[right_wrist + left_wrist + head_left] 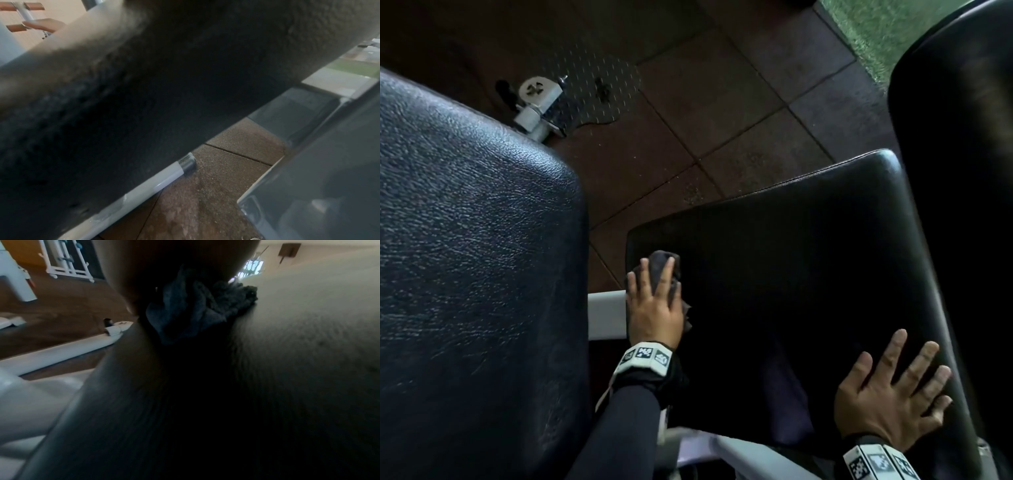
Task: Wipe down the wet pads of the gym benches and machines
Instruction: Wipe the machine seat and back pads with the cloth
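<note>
A black seat pad (808, 260) lies in the middle of the head view. My left hand (654, 301) presses a dark grey cloth (666, 263) flat against the pad's left edge, fingers straight on top of the cloth. The left wrist view shows the bunched cloth (197, 311) under the palm on the pad (287, 353). My right hand (893, 390) lies flat with spread fingers on the pad's near right side. In the right wrist view the pad's side (144, 97) fills the frame, with one fingertip (45, 24) showing over its edge.
A large black back pad (465, 257) stands at the left and another black pad (962, 171) at the right. White frame tubes (606, 313) run under the seat. The floor is brown rubber tiles (722, 113), with a white machine foot (539, 106) on it.
</note>
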`<state>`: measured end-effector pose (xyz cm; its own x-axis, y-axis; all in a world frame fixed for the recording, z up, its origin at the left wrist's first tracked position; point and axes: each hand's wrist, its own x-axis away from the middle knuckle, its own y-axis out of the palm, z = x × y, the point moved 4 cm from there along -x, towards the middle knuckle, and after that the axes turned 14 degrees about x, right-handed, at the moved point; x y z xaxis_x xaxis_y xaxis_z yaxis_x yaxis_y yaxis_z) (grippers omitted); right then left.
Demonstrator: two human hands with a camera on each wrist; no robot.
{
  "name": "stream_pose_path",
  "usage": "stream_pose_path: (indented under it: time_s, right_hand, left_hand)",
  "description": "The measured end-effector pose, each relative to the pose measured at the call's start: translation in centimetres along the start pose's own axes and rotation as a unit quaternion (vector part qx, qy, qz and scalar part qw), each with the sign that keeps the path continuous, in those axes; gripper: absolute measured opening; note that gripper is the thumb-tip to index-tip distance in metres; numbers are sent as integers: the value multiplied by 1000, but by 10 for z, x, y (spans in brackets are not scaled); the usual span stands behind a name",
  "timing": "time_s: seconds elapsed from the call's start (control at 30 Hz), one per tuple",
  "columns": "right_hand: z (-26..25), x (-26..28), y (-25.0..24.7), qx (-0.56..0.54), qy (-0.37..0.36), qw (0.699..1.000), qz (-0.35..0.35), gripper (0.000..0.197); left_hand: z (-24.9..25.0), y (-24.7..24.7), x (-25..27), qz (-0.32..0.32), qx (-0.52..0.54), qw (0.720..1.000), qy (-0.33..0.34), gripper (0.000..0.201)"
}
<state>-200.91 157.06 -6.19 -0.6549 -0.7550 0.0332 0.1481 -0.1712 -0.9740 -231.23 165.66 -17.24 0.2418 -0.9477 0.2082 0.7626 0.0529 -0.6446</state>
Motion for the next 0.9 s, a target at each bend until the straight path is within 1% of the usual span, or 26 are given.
stream_pose_path:
  time_s: [0.1, 0.17, 0.2, 0.27, 0.37, 0.43, 0.5, 0.6, 0.7, 0.8, 0.9]
  right_hand:
    - [1, -1, 1, 3, 3, 1000, -2, 60]
    - [1, -1, 0, 0, 6, 1000, 2, 60]
    - [0, -1, 0, -2, 6, 1000, 4, 60]
    - [-1, -1, -1, -5, 5, 1000, 8, 60]
    - [0, -2, 0, 1, 2, 1000, 6, 61]
    - [0, -3, -1, -2, 3, 1000, 9, 61]
    - [0, -2, -2, -8, 2, 1000, 13, 61]
    - [0, -3, -2, -6, 5, 1000, 17, 61]
    - [0, -2, -1, 0, 7, 1000, 11, 61]
    - [0, -2, 0, -6, 6, 1000, 13, 61]
    - [-1, -2, -1, 3, 13, 1000, 2, 61]
  left_hand:
    - [-22, -9, 21, 79, 70, 992, -64, 55]
    - [-24, -8, 48, 101, 82, 989, -74, 52]
    - [-22, -5, 63, 94, 68, 991, -68, 50]
    - [-9, 5, 87, 56, 40, 997, -46, 49]
    - [18, 23, 102, -25, 3, 999, 24, 51]
    - [33, 28, 90, -53, -8, 997, 60, 50]
    - [42, 28, 62, -56, -11, 996, 68, 48]
    - [44, 22, 16, -42, -17, 997, 55, 52]
    - [27, 9, -17, -30, 0, 999, 20, 58]
    - [4, -2, -18, 25, 19, 999, -21, 55]
    - [-13, -3, 10, 73, 38, 995, -47, 52]
